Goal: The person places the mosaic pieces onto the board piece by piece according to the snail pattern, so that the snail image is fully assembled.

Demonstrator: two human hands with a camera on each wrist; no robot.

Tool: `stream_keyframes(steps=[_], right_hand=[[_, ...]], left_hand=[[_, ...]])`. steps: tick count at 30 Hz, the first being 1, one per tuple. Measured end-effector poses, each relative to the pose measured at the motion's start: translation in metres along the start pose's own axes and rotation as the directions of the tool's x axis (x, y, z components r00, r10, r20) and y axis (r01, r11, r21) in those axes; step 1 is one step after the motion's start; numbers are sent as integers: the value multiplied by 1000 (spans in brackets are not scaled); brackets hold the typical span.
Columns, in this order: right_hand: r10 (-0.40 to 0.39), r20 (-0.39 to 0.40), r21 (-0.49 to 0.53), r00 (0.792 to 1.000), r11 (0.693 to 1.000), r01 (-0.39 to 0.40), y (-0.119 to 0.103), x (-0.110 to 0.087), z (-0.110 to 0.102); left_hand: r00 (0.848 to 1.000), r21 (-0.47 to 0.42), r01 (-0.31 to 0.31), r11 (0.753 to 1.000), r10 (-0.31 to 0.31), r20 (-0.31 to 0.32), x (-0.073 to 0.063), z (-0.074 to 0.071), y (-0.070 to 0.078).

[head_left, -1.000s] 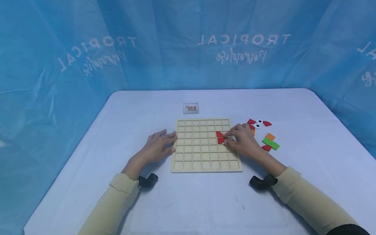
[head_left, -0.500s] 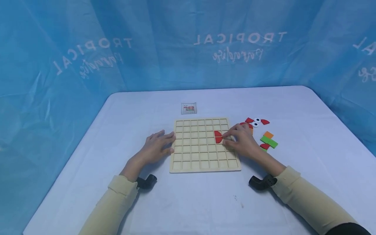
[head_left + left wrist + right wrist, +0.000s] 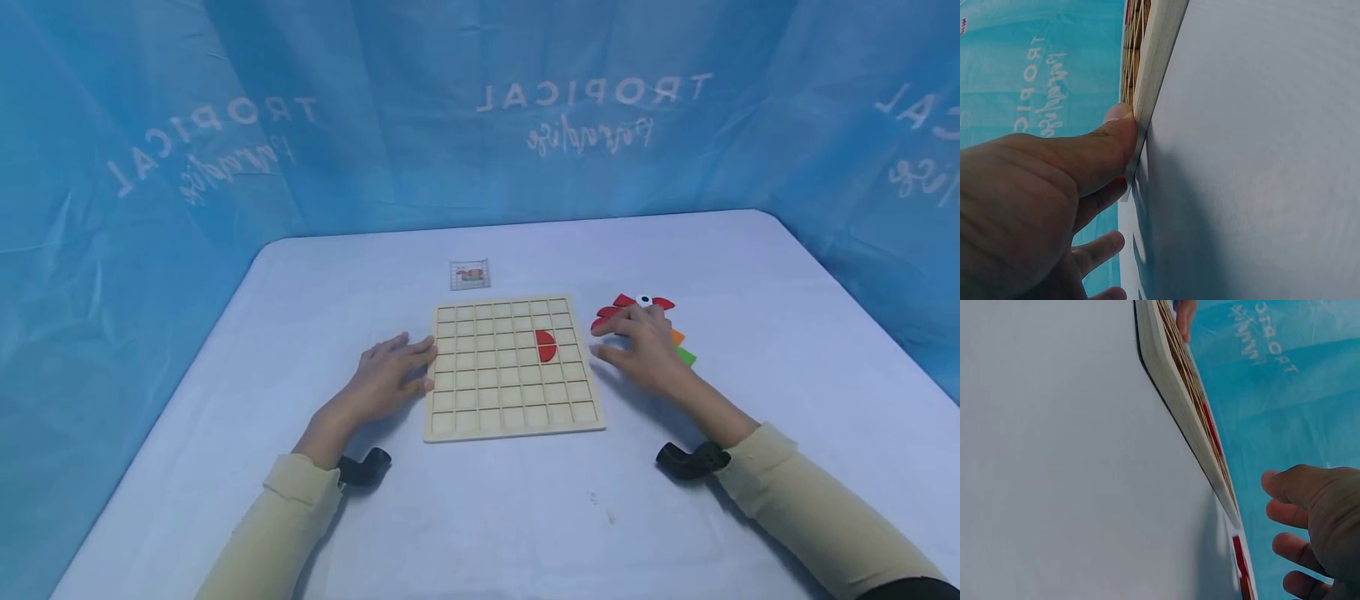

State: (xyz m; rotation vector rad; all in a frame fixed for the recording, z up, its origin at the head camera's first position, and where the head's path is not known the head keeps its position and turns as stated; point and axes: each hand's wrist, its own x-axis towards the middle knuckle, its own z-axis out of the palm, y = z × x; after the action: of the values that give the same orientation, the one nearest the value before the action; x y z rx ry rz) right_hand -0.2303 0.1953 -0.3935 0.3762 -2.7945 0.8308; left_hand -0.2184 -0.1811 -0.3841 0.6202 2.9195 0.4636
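A pale wooden grid board (image 3: 495, 390) lies on the table, with two red quarter-round tiles (image 3: 546, 346) side by side in its cells, forming a half disc. My left hand (image 3: 386, 379) rests at the board's left edge; in the left wrist view its thumb (image 3: 1119, 119) touches the rim and the other fingers are spread. Off the board's right side, my right hand (image 3: 637, 346) hovers by the loose pieces with fingers relaxed and apart. No piece shows between its fingertips in the right wrist view. Red tiles (image 3: 609, 312) lie just beyond it, and the hand covers part of the pile.
A small picture card (image 3: 470, 274) lies behind the board. Around the right hand are a white eye disc (image 3: 644, 300), an orange tile (image 3: 677, 337) and a green tile (image 3: 686, 356). A blue printed curtain (image 3: 420, 150) hangs behind the white table.
My right hand has left the red tiles on the board and moved right, over the loose pieces. The left hand keeps its place at the edge. The head view has shifted slightly.
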Motion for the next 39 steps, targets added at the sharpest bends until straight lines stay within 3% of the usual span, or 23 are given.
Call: stream_keyframes(steps=[10,15,29,39], right_hand=[[119,-69,-79,991,989,-124,38,-5,-25],[175,-56,-62,983,982,-178,53,-4,-29],[174,29,-159,984,973,-167,51,12,-14],[171,35,-148,985,975,-165,48,17,-10]], left_hand=[[1000,-19,7,1000,-7,-6,-4,-3,-1],[1000,-19,6,1000,-6,-18,-4,-4,-2],[1000,-25,0,1000,0,-14,-2,0,-2],[1000,-18,3,1000,-3,-16,-2,1,0]])
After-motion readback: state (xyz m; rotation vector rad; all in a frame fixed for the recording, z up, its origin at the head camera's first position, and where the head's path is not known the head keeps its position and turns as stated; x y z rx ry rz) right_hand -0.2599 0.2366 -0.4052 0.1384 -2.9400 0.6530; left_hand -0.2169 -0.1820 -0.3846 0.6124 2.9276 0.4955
